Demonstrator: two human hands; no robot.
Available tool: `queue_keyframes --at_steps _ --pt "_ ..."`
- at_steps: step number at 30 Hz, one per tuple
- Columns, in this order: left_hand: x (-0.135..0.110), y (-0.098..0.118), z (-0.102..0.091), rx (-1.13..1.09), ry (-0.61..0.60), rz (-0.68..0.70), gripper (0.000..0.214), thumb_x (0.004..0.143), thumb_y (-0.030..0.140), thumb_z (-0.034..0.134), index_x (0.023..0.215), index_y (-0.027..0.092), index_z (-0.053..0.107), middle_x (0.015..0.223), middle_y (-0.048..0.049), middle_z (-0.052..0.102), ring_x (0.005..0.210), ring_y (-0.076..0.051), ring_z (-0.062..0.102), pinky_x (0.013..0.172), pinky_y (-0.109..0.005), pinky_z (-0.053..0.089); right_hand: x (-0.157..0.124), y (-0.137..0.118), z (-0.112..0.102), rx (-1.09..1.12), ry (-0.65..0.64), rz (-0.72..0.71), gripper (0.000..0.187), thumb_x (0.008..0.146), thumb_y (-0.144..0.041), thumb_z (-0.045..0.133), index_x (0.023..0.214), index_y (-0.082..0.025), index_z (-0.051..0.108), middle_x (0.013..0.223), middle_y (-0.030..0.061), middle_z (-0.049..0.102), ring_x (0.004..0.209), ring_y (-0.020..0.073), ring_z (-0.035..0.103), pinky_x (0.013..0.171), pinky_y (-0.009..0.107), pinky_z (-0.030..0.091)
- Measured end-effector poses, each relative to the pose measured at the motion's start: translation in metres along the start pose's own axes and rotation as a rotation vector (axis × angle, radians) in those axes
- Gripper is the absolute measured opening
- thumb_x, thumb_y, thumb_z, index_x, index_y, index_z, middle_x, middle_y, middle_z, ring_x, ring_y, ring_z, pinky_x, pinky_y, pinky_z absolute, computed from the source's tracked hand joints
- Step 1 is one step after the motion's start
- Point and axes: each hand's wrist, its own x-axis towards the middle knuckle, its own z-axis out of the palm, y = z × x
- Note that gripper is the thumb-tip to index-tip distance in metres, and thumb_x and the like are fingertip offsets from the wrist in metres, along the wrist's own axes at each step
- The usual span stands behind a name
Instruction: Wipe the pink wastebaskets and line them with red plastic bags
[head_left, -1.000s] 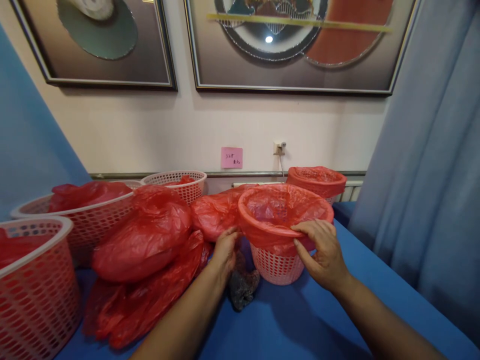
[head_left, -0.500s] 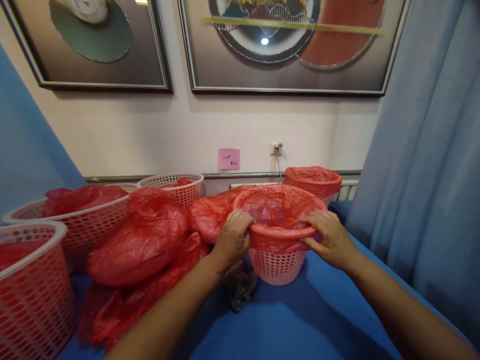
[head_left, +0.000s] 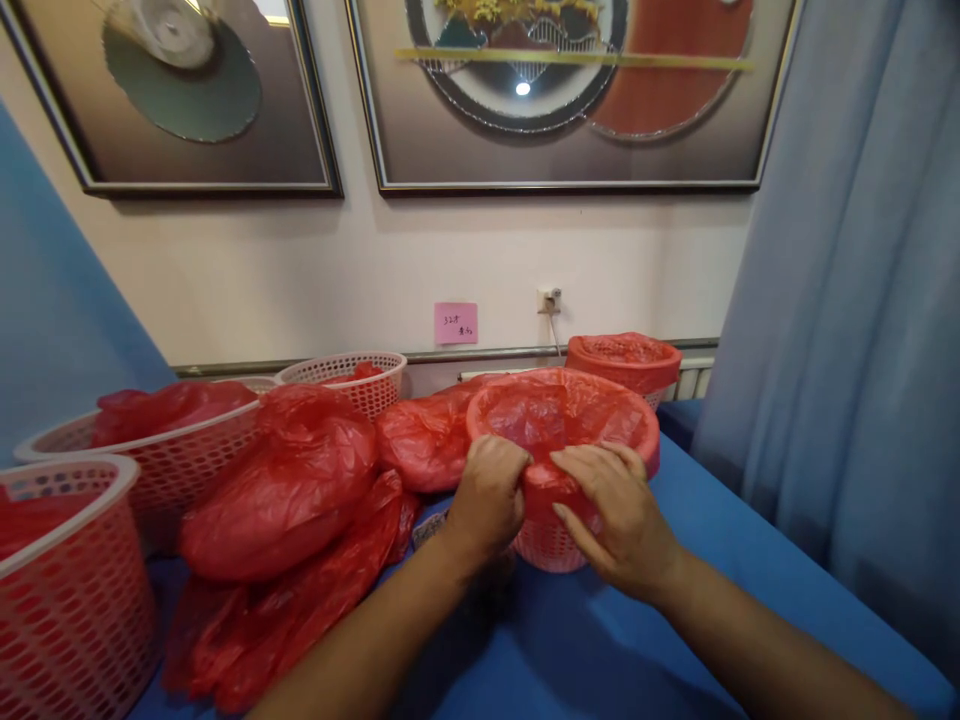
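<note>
The left hand [head_left: 491,495] is gripping the thin, translucent red plastic bag [head_left: 525,410] at the round, perforated pale plastic basket's [head_left: 551,548] near rim! The right hand [head_left: 619,505] is spreading, thumb below fingers, there; the basket's standing toward the blue-covered table's [head_left: 720,560] far right corner.

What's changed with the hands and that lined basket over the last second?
The left hand came from the left side of the lined basket to its front rim, apparently closing on the red liner. The right hand shifted left along the rim, so both are now close together. The basket, red bags and pink note stayed roughly put.
</note>
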Motion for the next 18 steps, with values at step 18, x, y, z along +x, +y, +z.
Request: queue_keyframes --at_steps 18 --pt "0.025 -0.042 0.008 -0.158 0.005 -0.073 0.017 0.073 0.007 0.048 0.065 0.022 0.053 0.071 -0.0018 0.057 0.072 -0.02 0.051 0.072 -0.032 0.041 0.017 0.145 -0.05 0.143 -0.256 0.056 0.058 0.107 -0.058 0.023 0.122 -0.025 0.069 0.122 0.0069 0.075 0.118 0.0249 0.067 0.105 0.044 0.047"
